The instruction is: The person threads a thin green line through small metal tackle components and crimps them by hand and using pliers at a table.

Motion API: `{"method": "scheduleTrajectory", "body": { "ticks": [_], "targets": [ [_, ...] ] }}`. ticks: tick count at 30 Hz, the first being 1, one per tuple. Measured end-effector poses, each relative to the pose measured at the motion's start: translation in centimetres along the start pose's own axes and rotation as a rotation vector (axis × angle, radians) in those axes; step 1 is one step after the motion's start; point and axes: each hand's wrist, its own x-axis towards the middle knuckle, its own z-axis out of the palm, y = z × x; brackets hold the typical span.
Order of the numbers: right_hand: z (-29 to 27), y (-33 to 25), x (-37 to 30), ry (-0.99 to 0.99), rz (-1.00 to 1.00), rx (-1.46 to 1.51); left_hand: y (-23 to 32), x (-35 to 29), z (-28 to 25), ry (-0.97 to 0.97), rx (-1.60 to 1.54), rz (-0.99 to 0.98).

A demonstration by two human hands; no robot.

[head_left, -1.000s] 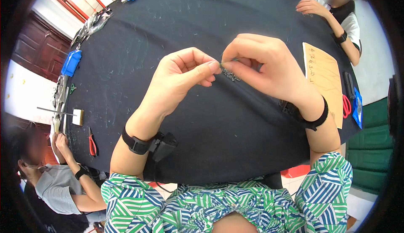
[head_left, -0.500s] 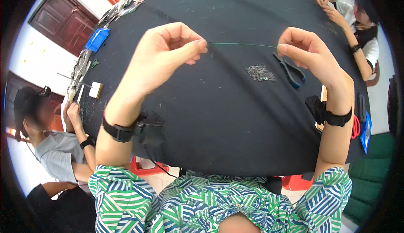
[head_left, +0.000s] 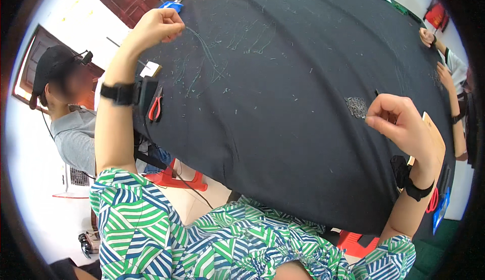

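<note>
At the far left of the black-covered table [head_left: 283,143], my left hand [head_left: 159,27] is raised with thumb and fingers pinched. Thin green thread [head_left: 203,45] trails from its fingertips in several strands toward the cloth. Which strands are gripped and which only lie there is hard to tell. Over the right side, my right hand [head_left: 399,121] has its thumb and fingertips pressed together; anything between them is too small to make out. Just beside those fingertips lies a pile of small silver metal pieces [head_left: 356,107].
Red-handled pliers [head_left: 155,109] and a white block [head_left: 150,69] lie by my left forearm. Red handles [head_left: 432,200] and a blue packet [head_left: 442,210] are at the right edge. One person [head_left: 65,93] sits left; another's hand [head_left: 444,74] is at right.
My hands have spread apart, the left one going far to the left. The green thread no longer stretches between them. The view has turned left, bringing in more strands and the red-handled pliers.
</note>
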Motion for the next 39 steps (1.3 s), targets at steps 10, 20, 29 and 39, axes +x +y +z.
{"method": "scheduleTrajectory", "body": {
  "ticks": [10,20,29,39],
  "targets": [
    [0.5,1.5,0.5,0.055,-0.071,-0.138,-16.4,3.3,3.7,0.428,0.352,-0.315],
    [0.8,1.7,1.0,0.046,-0.079,-0.201,-19.3,-2.6,7.1,0.099,0.113,-0.637],
    [1.1,1.7,1.0,0.035,-0.08,-0.212,-19.3,1.4,6.2,0.413,-0.3,-0.45],
    [0.8,2.0,0.8,0.099,-0.069,-0.253,-19.5,2.8,4.2,0.404,0.089,-0.481]
  ]
}}
